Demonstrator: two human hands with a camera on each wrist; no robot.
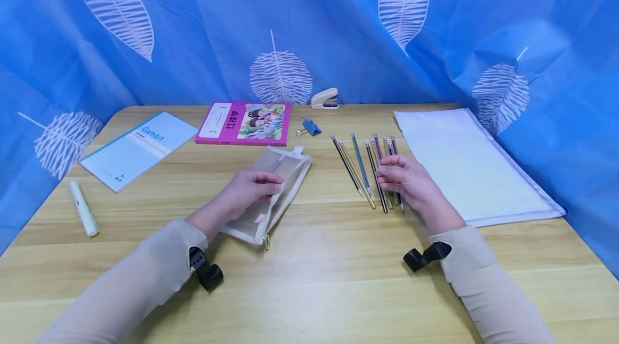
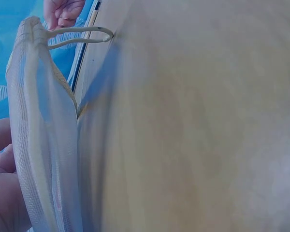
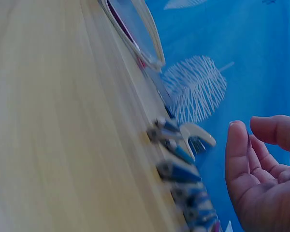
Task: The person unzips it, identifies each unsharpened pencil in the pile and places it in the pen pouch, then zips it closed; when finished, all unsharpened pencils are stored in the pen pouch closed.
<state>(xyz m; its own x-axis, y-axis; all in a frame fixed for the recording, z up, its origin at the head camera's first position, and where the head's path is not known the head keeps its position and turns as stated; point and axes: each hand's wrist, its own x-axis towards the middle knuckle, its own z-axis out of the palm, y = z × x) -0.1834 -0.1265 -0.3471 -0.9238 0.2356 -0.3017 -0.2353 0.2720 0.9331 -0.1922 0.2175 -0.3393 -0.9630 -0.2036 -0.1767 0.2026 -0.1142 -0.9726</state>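
Note:
A pale mesh zip pouch (image 1: 249, 227) lies in the middle of the table, its mouth parted. My left hand (image 1: 249, 192) pinches the pouch's upper edge. In the left wrist view, the pouch's mesh side (image 2: 63, 159) stands up beside the left fingers, and its zip-pull loop (image 2: 82, 36) sticks out at the top. Several pencils (image 1: 358, 158) lie loosely side by side to the right of the pouch. My right hand (image 1: 406, 181) is over the rightmost of them, hiding parts of some. In the right wrist view, its thumb and forefinger are apart with nothing between them.
A white mesh-edged sheet or bag (image 1: 474, 166) lies at the right. Toward the back are a pink picture book (image 1: 217, 123), a blue binder clip (image 1: 311, 127) and a cream stapler (image 1: 323, 98). A notebook (image 1: 137, 150) and a pale green marker (image 1: 84, 209) lie at the left.

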